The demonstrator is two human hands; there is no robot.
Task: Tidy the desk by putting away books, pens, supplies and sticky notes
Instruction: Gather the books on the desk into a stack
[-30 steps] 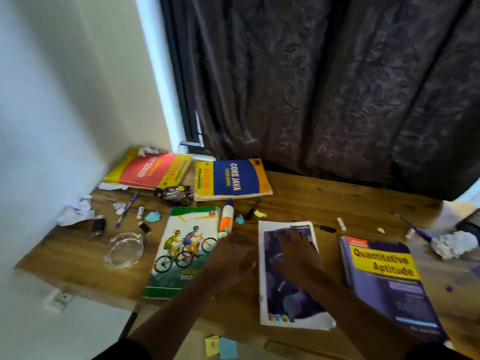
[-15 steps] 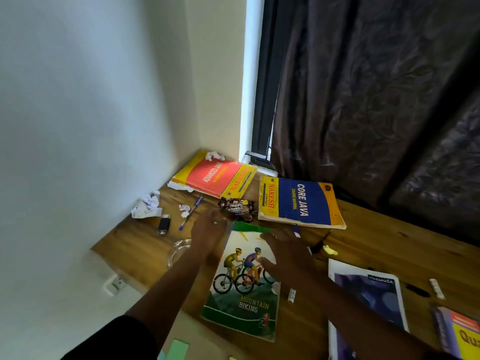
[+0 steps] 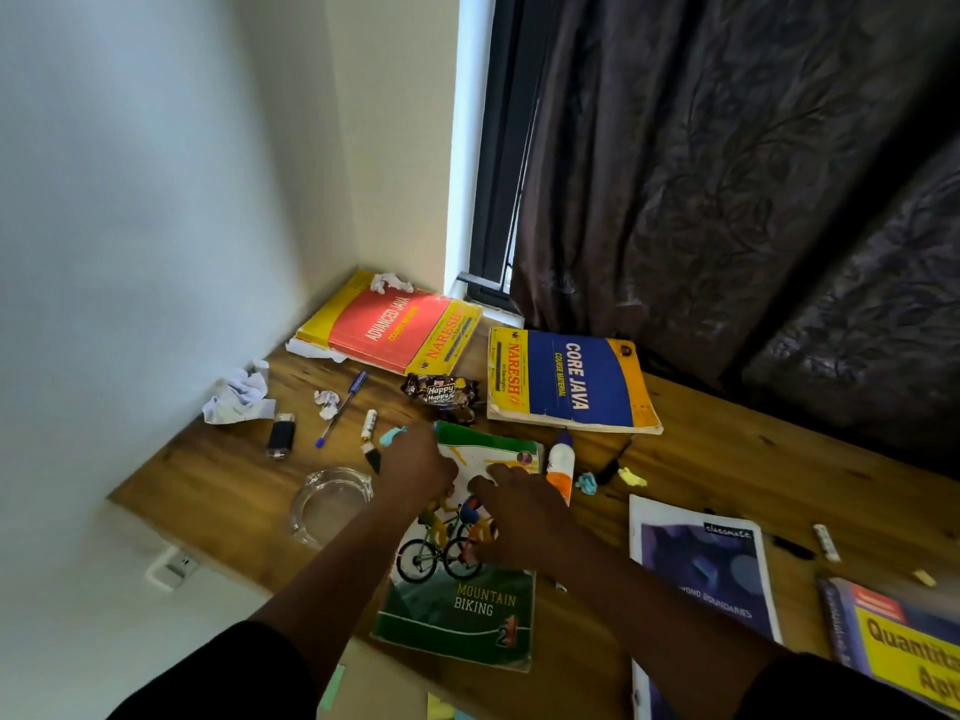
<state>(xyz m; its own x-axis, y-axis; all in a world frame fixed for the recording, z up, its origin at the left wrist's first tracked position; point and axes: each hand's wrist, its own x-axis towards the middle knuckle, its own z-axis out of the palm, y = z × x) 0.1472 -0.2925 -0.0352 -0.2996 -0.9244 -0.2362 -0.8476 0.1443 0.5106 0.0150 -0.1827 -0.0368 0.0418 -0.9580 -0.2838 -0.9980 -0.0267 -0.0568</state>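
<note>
The green Mountain Biking book [image 3: 467, 605] lies flat near the wooden desk's [image 3: 218, 485] front edge. My left hand [image 3: 415, 470] sits at its upper left corner, with the fingers hidden under the back of the hand. My right hand [image 3: 511, 511] rests on the cover with fingers spread. Behind lie the blue Core Java book [image 3: 571, 379] and the red Advanced Java book [image 3: 395, 324]. To the right are a purple notebook [image 3: 711, 569] and the Quantitative Aptitude book [image 3: 904, 641]. A glue bottle [image 3: 561, 462], a blue pen [image 3: 343, 407] and a teal sticky note [image 3: 392, 435] lie close by.
A glass ashtray [image 3: 330, 504], a black lighter [image 3: 280, 436], crumpled paper [image 3: 239, 394] and a biscuit packet [image 3: 441, 392] clutter the left part. Small teal and yellow scraps [image 3: 631, 476] lie right of the glue. The wall is at the left and a dark curtain [image 3: 727, 200] behind.
My view has swung left. Both hands have moved from the purple notebook over to the Mountain Biking book and now lie on it.
</note>
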